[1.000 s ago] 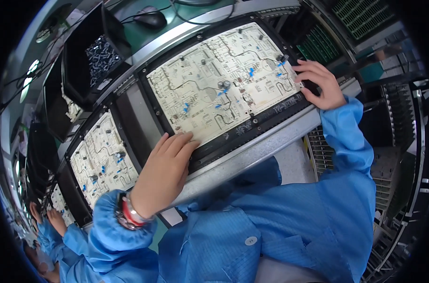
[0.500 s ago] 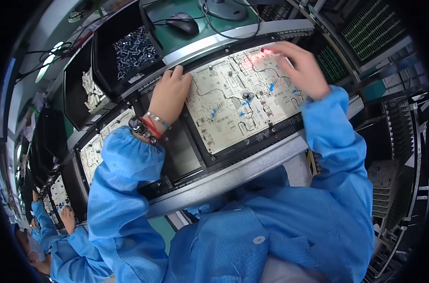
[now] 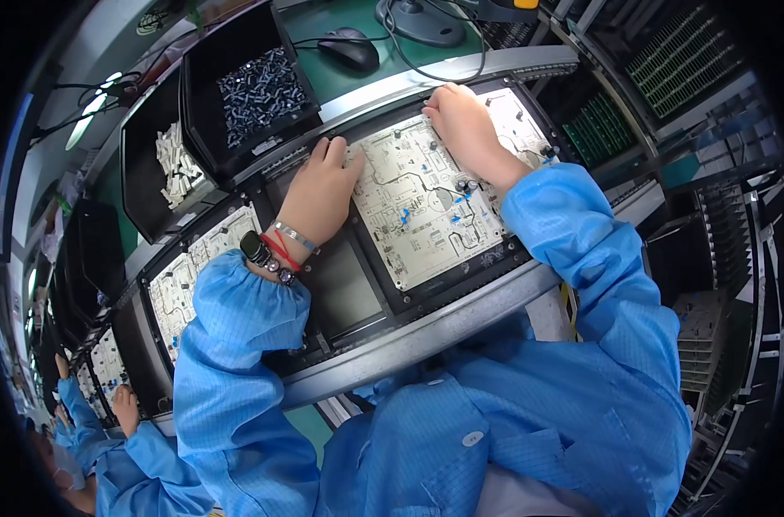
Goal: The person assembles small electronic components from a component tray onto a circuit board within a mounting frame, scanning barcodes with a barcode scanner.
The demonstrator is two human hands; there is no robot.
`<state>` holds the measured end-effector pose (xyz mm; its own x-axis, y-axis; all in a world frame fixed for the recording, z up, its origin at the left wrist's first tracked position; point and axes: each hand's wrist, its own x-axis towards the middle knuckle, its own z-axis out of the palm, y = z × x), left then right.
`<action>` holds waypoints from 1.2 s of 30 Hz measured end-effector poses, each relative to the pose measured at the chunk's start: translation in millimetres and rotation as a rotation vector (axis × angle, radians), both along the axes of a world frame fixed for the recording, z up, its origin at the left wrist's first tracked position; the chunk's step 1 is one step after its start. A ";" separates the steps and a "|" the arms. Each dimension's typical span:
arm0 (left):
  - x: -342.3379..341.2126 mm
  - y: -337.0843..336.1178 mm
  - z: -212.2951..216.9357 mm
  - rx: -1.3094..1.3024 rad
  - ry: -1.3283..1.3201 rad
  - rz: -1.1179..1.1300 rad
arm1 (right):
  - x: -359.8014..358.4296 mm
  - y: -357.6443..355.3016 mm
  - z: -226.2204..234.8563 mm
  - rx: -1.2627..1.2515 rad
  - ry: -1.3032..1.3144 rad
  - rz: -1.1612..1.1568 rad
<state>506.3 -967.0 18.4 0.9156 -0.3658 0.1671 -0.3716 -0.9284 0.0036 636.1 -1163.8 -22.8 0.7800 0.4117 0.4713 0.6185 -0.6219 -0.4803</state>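
A pale printed circuit board (image 3: 409, 263) with small blue and black components lies in a black carrier frame (image 3: 381, 303). My left hand (image 3: 318, 194) rests at the board's far left corner, its fingers somewhat spread, fingertips down by the frame edge. Over the board's far side is my right hand (image 3: 465, 129), fingers bent and drawn together near the far edge. Whatever those fingertips hold, if anything, is hidden. Blue capacitor-like parts (image 3: 404, 217) stand on the board, along with a dark round pair (image 3: 467, 185).
Beyond the metal rail (image 3: 366, 105) stand a black bin of small dark parts (image 3: 267, 90) and one of white pieces (image 3: 176, 168). A mouse (image 3: 350, 52) sits on the green surface. Racks (image 3: 685, 60) flank the right. Another board (image 3: 172, 289) lies left, near a co-worker's hand (image 3: 126, 409).
My right hand has moved left along the board's far side from the far right corner. The red light there no longer shows. My left hand stays by the board's left corner.
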 end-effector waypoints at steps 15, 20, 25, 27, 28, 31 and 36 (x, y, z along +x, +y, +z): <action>-9.2 -5.4 -3.3 -0.040 -0.020 0.036 | 84.2 -107.5 -16.0 -0.230 -0.306 -0.220; -6.6 -3.5 -10.5 0.035 -0.176 0.025 | 71.0 -89.1 -16.8 -0.364 -0.419 -0.302; -15.9 9.6 -0.7 0.011 -0.117 -0.041 | 44.3 -56.9 29.7 -0.521 -0.284 -0.256; -18.0 8.8 22.7 -0.092 -0.151 -0.119 | 6.9 -20.1 76.0 -0.148 -0.139 0.047; -22.5 7.6 55.9 -0.113 -0.239 -0.121 | -10.2 -1.7 100.1 -0.031 -0.065 0.251; -23.4 42.8 99.0 -0.277 -0.358 0.137 | -26.0 58.0 121.4 0.011 -0.210 0.650; -16.8 142.8 87.0 -0.070 -0.349 0.606 | 0.9 169.0 81.3 -0.223 -0.207 0.701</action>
